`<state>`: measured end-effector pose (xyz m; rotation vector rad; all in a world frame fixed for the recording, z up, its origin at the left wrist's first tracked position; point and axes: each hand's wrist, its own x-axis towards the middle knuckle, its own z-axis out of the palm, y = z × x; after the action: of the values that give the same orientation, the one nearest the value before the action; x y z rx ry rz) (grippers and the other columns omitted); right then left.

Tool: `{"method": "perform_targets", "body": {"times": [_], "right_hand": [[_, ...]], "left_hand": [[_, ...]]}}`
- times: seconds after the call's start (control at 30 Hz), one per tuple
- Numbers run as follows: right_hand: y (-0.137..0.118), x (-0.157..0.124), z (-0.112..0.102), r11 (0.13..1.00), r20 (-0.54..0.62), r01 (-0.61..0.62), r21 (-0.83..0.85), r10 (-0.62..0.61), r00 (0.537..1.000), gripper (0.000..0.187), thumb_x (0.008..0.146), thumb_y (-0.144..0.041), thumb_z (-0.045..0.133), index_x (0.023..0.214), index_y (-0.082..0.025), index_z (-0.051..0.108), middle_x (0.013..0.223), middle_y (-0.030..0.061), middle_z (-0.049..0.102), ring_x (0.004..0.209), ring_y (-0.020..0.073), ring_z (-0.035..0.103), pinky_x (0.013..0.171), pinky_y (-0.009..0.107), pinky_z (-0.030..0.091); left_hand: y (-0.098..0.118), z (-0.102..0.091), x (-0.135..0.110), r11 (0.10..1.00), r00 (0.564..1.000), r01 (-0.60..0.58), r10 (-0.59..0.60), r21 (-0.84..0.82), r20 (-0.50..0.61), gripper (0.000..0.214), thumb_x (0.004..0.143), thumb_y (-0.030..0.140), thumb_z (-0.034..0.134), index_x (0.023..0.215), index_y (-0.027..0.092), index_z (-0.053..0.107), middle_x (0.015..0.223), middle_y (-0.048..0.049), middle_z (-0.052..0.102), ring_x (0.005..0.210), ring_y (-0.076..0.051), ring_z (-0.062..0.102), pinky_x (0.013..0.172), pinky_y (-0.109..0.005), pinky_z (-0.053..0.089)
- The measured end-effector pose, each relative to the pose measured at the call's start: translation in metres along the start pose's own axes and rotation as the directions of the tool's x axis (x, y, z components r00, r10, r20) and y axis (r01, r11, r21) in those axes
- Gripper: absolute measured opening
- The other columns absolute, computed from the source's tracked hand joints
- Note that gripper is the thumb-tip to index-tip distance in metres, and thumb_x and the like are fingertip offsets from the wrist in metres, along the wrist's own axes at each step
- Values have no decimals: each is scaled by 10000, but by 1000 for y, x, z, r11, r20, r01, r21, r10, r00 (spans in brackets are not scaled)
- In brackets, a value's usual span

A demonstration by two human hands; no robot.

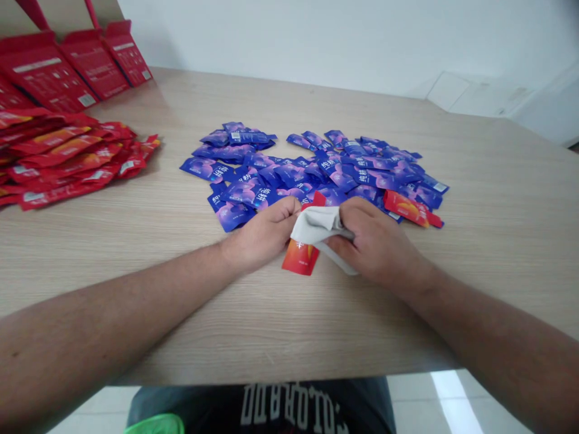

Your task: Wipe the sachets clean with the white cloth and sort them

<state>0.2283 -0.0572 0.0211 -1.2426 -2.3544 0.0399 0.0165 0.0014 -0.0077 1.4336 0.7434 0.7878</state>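
Note:
My left hand [271,232] is closed on the edge of a red and orange packet [300,259], tilted just above the near part of the table. A light grey cloth [316,224] is bunched in my right hand [375,241], closed around it. The cloth lies across the packet's middle and hides that part; the packet's red top end shows above it. Right behind both hands spreads a loose pile of blue and purple packets [289,175]. One more red packet [408,208] rests on the right side of that pile.
A heap of red packets [72,157] lies at the left. Behind it stand red cardboard boxes [97,63] with raised flaps. The wooden table [493,241] meets a white wall [316,42] at the back, and its near edge runs close to my body.

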Motion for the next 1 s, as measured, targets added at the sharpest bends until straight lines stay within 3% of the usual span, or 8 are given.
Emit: {"method": "perform_targets", "body": {"times": [0.17,0.23,0.37,0.53,0.6,0.73,0.9,1.0], "right_hand": [[-8,-1,2,978,186,200,61,-208,960,81,970,-265,611,924,-214,568,1007,71,648,895,218,598,779,341,484],[-5,-1,0,987,163,157,46,-162,973,93,977,-282,609,934,-211,566,1011,74,645,900,220,598,794,348,485],[9,2,-2,999,-35,-44,-26,43,998,184,978,-366,613,921,-208,539,974,83,617,894,235,584,764,355,469],[1,0,1,981,165,176,82,-187,968,112,964,-274,619,902,-221,542,981,59,628,886,209,587,773,327,469],[1,1,0,985,139,156,71,-165,976,107,974,-285,610,919,-217,550,983,64,629,883,210,586,774,330,470],[11,3,-1,1000,-49,-17,12,18,999,209,986,-395,607,936,-200,550,953,82,615,878,232,582,745,347,466],[4,0,3,970,175,201,139,-224,959,109,975,-288,613,917,-218,552,1004,58,638,897,204,592,785,326,484],[7,0,3,991,107,111,71,-118,987,126,977,-314,617,941,-212,552,1010,72,634,899,216,591,773,337,474]], "left_hand": [[0,0,-1,999,998,-16,18,35,-56,277,954,420,620,838,201,495,741,23,528,614,-101,456,540,-240,370],[-1,0,-1,999,999,-17,18,31,-41,289,961,433,612,840,202,487,732,25,521,610,-101,451,542,-242,371],[-3,1,0,1000,999,-18,19,13,-28,304,964,457,609,845,204,489,724,23,521,609,-104,443,543,-244,362],[1,2,-3,998,1000,8,-10,-57,-29,272,971,409,613,852,196,491,719,33,518,595,-92,430,541,-226,353],[2,3,-3,989,1000,28,-27,-146,8,280,950,396,649,845,194,486,715,35,522,588,-88,440,542,-221,357],[2,4,-2,931,997,71,-58,-358,47,293,905,379,711,857,195,488,721,30,560,587,-95,498,552,-219,393],[7,4,-3,904,994,99,-109,-416,0,186,928,278,673,898,181,518,790,1,633,638,-107,575,588,-217,452],[8,5,-3,896,994,105,-108,-432,16,201,925,287,682,890,179,516,781,2,633,626,-106,575,588,-218,462]]}}
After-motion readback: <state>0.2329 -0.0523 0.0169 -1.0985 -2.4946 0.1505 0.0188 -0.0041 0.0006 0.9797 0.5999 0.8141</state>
